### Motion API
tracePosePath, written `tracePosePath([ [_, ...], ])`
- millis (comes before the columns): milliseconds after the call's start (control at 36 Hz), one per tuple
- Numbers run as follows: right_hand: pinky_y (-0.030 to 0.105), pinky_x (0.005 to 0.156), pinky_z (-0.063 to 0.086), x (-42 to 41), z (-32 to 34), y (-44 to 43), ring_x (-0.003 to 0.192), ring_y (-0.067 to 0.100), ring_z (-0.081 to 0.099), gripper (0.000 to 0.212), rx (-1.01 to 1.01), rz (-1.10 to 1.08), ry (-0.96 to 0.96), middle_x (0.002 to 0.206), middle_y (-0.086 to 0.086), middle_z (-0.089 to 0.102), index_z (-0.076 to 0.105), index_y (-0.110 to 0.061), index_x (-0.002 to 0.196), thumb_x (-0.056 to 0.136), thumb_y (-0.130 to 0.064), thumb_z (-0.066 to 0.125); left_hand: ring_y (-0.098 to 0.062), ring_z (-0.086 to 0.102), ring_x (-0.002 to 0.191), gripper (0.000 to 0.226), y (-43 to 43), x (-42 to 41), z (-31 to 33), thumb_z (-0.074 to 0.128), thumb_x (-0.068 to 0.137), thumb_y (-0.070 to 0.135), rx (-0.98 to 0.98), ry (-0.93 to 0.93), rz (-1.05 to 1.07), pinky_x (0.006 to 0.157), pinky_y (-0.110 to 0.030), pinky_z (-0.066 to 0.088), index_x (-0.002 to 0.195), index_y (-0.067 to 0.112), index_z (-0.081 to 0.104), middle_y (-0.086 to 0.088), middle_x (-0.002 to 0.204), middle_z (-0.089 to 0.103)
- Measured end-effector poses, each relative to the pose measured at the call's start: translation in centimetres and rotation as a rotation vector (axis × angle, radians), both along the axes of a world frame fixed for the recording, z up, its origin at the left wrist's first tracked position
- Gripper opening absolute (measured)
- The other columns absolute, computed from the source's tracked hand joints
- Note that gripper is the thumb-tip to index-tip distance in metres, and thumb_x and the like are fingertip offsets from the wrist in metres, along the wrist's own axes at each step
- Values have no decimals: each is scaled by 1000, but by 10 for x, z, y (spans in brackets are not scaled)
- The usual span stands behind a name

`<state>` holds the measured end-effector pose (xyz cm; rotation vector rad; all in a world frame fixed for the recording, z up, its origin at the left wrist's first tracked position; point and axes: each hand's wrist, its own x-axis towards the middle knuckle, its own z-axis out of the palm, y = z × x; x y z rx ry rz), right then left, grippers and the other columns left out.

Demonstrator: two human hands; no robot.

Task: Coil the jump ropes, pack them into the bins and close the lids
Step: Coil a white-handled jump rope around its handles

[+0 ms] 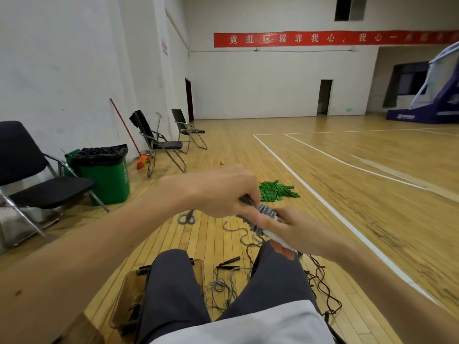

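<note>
I sit over a wooden gym floor. My right hand (301,230) grips a white jump rope handle with grey rope (267,211) wound in tight turns around it. My left hand (223,192) pinches the dark end of that rope just above the coil. Loose grey rope (224,285) and dark rope (320,281) lie tangled on the floor between and right of my knees, with black handles (228,263) among them. A coiled grey rope (186,218) lies farther out. A clear plastic bin (124,291) stands under my left knee, partly hidden.
A pile of green strips (275,191) lies beyond my hands. At the left stand a green trash bin (104,173) with a black liner and three black folding chairs (159,141). A red-handled broom (129,135) leans on the wall. White court lines run at the right.
</note>
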<state>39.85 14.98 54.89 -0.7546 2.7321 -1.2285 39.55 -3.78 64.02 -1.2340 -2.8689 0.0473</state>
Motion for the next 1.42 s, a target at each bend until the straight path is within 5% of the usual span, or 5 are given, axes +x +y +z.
tracePosePath([
  [222,20,55,44,7,2,4,57,17,57,64,24,93,-126,73,7,67,54,-3,102,90,-64,39,-23,56,65,26,-7,-12,-2,66,88,50,190,-136,-82,62,-41,45,86,24,73,-2,72,65],
  [694,19,60,47,24,11,-5,47,15,54,57,41,155,-79,55,-3,61,53,-17,65,93,-65,42,-11,50,58,32,7,-14,1,82,77,45,273,-226,-111,58,-30,40,73,15,71,-4,64,59],
  [1028,17,52,41,24,23,-5,44,19,45,56,-347,391,-99,58,12,54,60,-7,77,93,-59,46,-7,59,60,10,-7,-29,-14,64,91,19,694,-611,-110,57,-18,47,85,13,59,8,67,66],
  [1278,21,46,43,-10,24,8,43,17,44,71,-592,200,-176,59,10,52,58,6,114,97,-62,50,-6,45,50,28,-19,-30,-41,53,102,16,941,-709,103,45,-19,37,80,21,69,8,62,59],
  [1417,22,49,43,-31,13,5,49,23,44,59,-528,27,-156,61,13,53,64,-2,95,98,-57,45,-6,46,54,14,-8,-41,-54,51,104,15,919,-602,268,47,-19,40,102,14,65,5,81,63],
])
